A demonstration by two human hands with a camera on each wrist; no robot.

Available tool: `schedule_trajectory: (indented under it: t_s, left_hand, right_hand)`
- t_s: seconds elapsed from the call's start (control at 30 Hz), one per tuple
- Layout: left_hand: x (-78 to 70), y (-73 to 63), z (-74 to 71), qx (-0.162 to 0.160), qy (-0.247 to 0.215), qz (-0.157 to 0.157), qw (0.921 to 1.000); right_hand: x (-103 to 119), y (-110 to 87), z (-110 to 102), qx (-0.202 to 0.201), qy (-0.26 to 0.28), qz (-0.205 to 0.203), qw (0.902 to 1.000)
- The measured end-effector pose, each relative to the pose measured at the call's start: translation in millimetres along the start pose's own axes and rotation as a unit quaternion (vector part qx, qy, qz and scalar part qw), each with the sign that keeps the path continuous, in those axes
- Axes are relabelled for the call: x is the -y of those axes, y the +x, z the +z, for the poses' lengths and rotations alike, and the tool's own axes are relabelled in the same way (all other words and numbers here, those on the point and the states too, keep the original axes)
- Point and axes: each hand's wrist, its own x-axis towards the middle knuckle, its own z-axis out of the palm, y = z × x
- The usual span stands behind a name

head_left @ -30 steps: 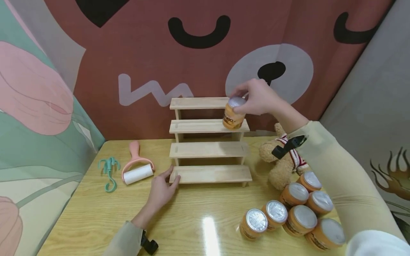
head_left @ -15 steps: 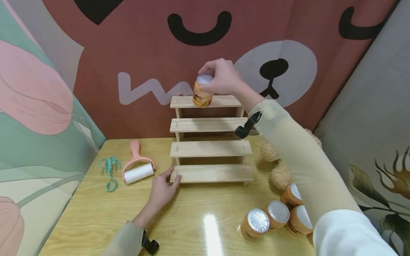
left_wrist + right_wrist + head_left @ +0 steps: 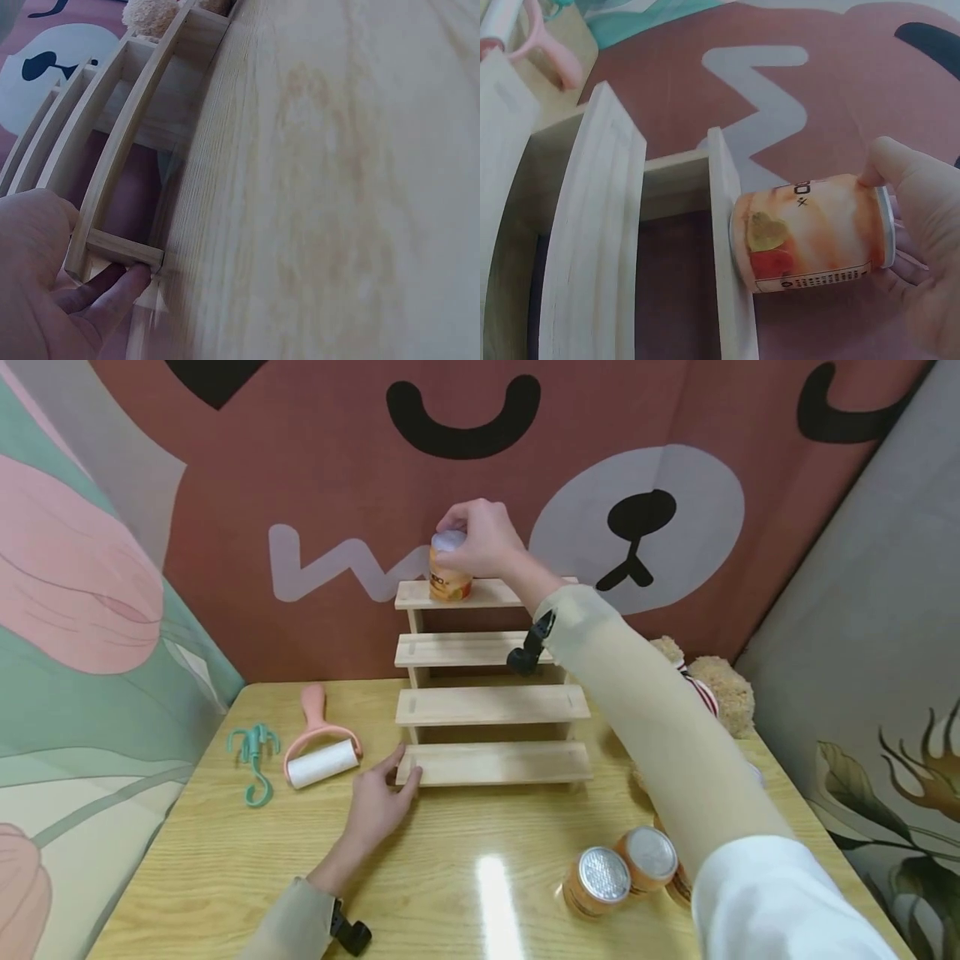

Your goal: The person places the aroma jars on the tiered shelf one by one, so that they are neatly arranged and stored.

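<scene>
My right hand (image 3: 483, 537) grips an orange can (image 3: 450, 578) by its upper end, thumb on one side and fingers on the other. In the right wrist view the base of the can (image 3: 810, 236) meets the top board of a tiered wooden shelf (image 3: 495, 764), near its left end. The can stands upright, with printed fruit on its label. Down at the lowest step, my left hand (image 3: 378, 802) holds the left end of the board. In the left wrist view two fingers (image 3: 124, 289) reach against the end support, while the thumb is hidden.
Left of the shelf lie a pink-handled lint roller (image 3: 322, 764) and a green hook (image 3: 257, 760). More orange cans (image 3: 596, 883) stand at the front right, partly behind my right sleeve. A teddy bear (image 3: 720, 693) sits behind that arm. A printed curtain (image 3: 337, 460) hangs behind the table.
My right hand has carried the can up and left, from in front of the second-highest board to the left part of the top board. The left hand stays at the lowest board.
</scene>
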Motion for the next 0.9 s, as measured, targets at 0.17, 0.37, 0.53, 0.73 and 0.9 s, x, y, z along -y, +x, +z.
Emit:
schedule_trajectory:
  t_s: [0.17, 0.37, 0.53, 0.73, 0.9]
  left_hand:
    - [0.1, -1.7, -0.9, 0.005, 0.0, -0.013, 0.9999]
    - [-0.9, -1.6, -1.4, 0.004, -0.001, -0.018, 0.9998]
    - [-2.0, -0.5, 0.1, 0.013, -0.002, -0.019, 0.9997]
    - [-1.7, -3.3, 1.5, 0.007, -0.003, -0.019, 0.9998]
    - [-2.7, -4.8, 2.3, 0.006, -0.005, -0.017, 0.9998]
  right_hand:
    - [3, -0.1, 5, 0.019, -0.012, 0.009, 0.9997]
    - [4, -3.5, 2, 0.026, -0.031, 0.015, 0.9991]
    - [1, -6.6, -1, 0.036, -0.025, 0.019, 0.9989]
    - [-3, -10.4, 8, 0.008, -0.003, -0.002, 1.0]
    - [-6, -11.1, 12, 0.004, 0.002, 0.0, 1.0]
